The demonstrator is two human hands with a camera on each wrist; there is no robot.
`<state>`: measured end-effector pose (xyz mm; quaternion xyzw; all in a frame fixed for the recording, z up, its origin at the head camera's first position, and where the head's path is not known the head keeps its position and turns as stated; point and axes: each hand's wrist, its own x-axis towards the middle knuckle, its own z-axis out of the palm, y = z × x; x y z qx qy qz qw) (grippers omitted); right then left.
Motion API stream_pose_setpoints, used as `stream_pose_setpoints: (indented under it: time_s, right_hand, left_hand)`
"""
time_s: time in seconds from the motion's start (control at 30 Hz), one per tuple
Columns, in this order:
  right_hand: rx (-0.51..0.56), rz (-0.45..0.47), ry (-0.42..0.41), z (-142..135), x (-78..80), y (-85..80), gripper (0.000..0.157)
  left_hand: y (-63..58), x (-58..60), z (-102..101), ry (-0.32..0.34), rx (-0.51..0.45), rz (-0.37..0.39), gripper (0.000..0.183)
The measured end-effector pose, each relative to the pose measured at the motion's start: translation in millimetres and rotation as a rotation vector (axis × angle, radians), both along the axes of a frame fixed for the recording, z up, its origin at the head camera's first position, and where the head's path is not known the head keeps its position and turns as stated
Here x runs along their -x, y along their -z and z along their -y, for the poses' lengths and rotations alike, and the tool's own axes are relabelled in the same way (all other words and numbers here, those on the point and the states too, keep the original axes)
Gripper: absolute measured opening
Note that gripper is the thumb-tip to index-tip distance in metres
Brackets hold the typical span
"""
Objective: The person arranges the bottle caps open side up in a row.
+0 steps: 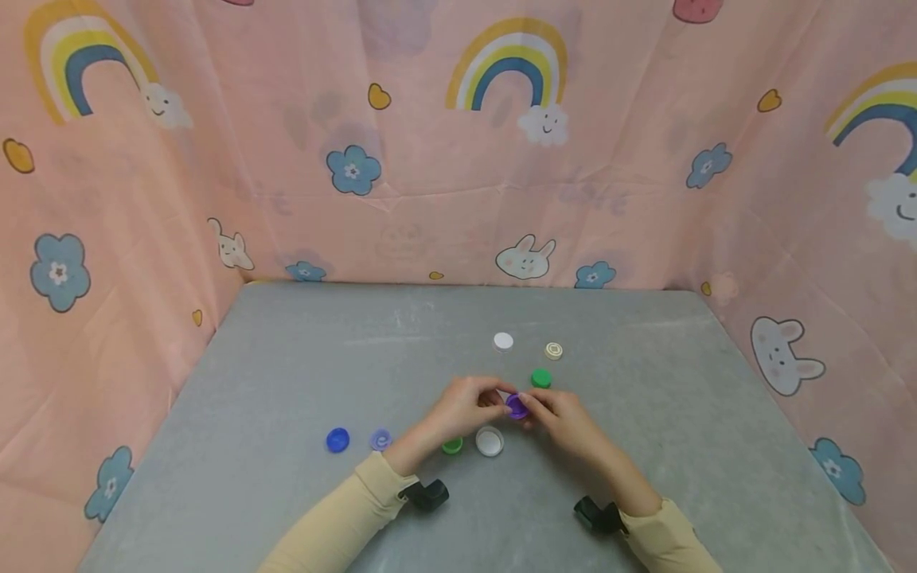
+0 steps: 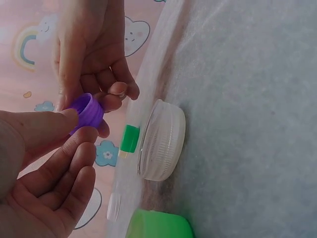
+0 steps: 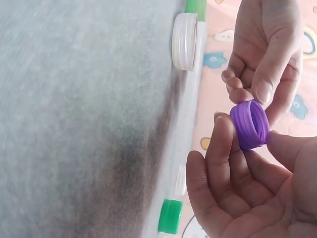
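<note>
A purple bottle cap [image 1: 517, 407] is held up above the table between both hands. My left hand [image 1: 469, 404] pinches one side of it between thumb and fingers. From the other side my right hand [image 1: 567, 420] grips it, thumb on the rim. Seen in the right wrist view, the purple cap [image 3: 249, 125] is a ribbed ring with its hollow side showing. Just below the hands on the table lies a clear-white cap [image 1: 490, 442], with a green cap [image 1: 452, 446] left of it, partly behind the left forearm. Beyond the hands sits another green cap [image 1: 540, 378].
A blue cap [image 1: 337, 440] and a pale violet cap [image 1: 381, 439] lie to the left on the grey table [image 1: 236, 477]. Farther back are a white cap [image 1: 504, 341] and a cream disc [image 1: 554, 351]. Pink printed cloth [image 1: 423, 231] hangs around the table's back and sides.
</note>
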<state>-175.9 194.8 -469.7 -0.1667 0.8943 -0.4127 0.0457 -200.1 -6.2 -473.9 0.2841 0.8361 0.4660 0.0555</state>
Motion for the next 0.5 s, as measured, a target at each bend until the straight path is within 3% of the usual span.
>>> stream_pose_setpoints:
  time_s: [0.5]
  right_hand:
    - [0.019,0.094,0.016,0.8,-1.9,-2.5,0.037]
  left_hand:
    - [-3.4,-5.0,-4.1,0.040,0.018,-0.056,0.027]
